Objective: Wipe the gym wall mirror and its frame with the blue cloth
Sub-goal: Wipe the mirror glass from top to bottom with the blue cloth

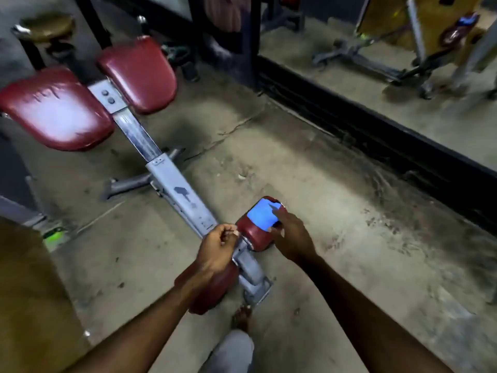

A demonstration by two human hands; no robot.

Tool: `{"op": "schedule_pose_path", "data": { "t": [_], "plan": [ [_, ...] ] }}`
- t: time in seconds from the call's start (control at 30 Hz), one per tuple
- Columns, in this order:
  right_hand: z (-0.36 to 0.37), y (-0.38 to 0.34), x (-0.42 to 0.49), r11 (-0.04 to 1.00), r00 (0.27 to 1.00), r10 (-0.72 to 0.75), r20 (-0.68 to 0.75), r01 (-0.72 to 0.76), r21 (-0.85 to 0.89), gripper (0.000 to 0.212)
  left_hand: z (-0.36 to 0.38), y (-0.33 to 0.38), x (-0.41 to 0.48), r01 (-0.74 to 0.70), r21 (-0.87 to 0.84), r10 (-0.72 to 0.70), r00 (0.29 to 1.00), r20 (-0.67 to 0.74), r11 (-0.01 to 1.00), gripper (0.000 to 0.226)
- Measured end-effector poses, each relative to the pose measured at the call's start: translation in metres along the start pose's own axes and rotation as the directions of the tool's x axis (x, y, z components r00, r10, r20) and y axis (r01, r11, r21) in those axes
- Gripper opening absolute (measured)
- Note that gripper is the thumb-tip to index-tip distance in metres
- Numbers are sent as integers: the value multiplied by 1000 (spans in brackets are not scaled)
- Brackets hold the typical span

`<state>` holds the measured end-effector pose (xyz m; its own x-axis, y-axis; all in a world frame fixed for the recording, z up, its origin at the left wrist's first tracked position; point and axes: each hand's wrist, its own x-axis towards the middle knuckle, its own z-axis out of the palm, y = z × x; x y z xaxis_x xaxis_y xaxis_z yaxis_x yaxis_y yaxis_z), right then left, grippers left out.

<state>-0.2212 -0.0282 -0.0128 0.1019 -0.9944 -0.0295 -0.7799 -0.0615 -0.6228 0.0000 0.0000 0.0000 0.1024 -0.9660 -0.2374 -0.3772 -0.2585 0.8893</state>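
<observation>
The blue cloth [263,215] lies folded on the red roller pad [255,238] at the foot end of a gym bench. My right hand [291,238] reaches over that pad, its fingers on top of the cloth and its thumb at the near edge, pinching it. My left hand [217,249] hovers just left of the roller with its fingers curled and nothing visible in it. The wall mirror [403,63] fills the upper right and reflects gym machines. Its black lower frame [376,135] runs diagonally along the floor.
The bench's grey steel beam [172,181] leads up left to two red seat pads [53,111]. A second red roller [215,289] sits under my left forearm. A dark post [228,36] stands by the mirror's left edge. My foot [242,319] rests on cracked concrete floor [349,238].
</observation>
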Motion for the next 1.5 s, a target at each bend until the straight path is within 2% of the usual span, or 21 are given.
{"op": "schedule_pose_path", "data": {
  "t": [0.07, 0.17, 0.23, 0.33, 0.43, 0.53, 0.6, 0.67, 0.73, 0.87, 0.97, 1.07, 1.17, 1.23, 1.37, 1.5],
  "plan": [
    [27, 16, 32, 991, 992, 52, 111, -37, -131, 68, 13, -15, 30, 52, 19, -52, 998, 36, 998, 10],
    [69, 38, 65, 926, 978, 46, 204, 36, -377, 69, 32, -40, 62, 97, 24, -99, 990, 99, 995, 13],
    [87, 51, 80, 891, 968, 26, 250, 91, -446, 76, 39, -53, 80, 133, 27, -135, 986, 102, 991, 10],
    [96, 67, 97, 858, 951, -42, 307, 192, -476, 79, 45, -70, 102, 190, 55, -195, 975, 109, 980, 12],
    [93, 74, 110, 839, 952, -114, 283, 245, -486, 61, 47, -72, 114, 235, 58, -240, 963, 120, 970, 18],
    [79, 79, 113, 901, 953, -69, 296, 187, -392, 54, 50, -56, 113, 253, 74, -260, 959, 112, 965, 14],
    [59, 80, 104, 934, 949, 12, 316, 102, -341, 49, 56, -38, 112, 245, 111, -257, 960, 113, 963, 11],
    [30, 86, 86, 965, 967, 51, 248, 17, -262, 45, 66, -18, 111, 236, 160, -258, 957, 131, 958, 13],
    [-13, 104, 61, 984, 978, 132, 159, -110, -142, 47, 90, 14, 108, 183, 209, -218, 963, 158, 961, 4],
    [-98, 161, 13, 954, 954, 298, -14, -298, -35, 45, 166, 86, 96, -80, 337, -40, 941, 335, 938, 16],
    [-172, 228, -34, 911, 896, 408, -175, -412, 16, 48, 261, 135, 85, -130, 295, -21, 888, 459, 947, 18],
    [-247, 295, -78, 877, 838, 473, -273, -478, 50, 51, 362, 190, 65, -236, 284, 33, 819, 572, 929, 14],
    [-319, 344, -114, 853, 783, 511, -354, -514, 95, 50, 448, 251, 43, -316, 248, 84, 755, 651, 916, 29],
    [-374, 380, -135, 848, 759, 509, -405, -523, 86, 55, 506, 296, 32, -386, 222, 139, 715, 685, 895, 29],
    [-485, 441, -155, 807, 602, 539, -590, -570, 155, 54, 605, 392, 24, -562, 156, 282, 613, 738, 812, 10],
    [-586, 493, -148, 815, 493, 503, -710, -543, 202, 58, 686, 492, 26, -693, 60, 437, 517, 736, 718, 16]
  ]
}}
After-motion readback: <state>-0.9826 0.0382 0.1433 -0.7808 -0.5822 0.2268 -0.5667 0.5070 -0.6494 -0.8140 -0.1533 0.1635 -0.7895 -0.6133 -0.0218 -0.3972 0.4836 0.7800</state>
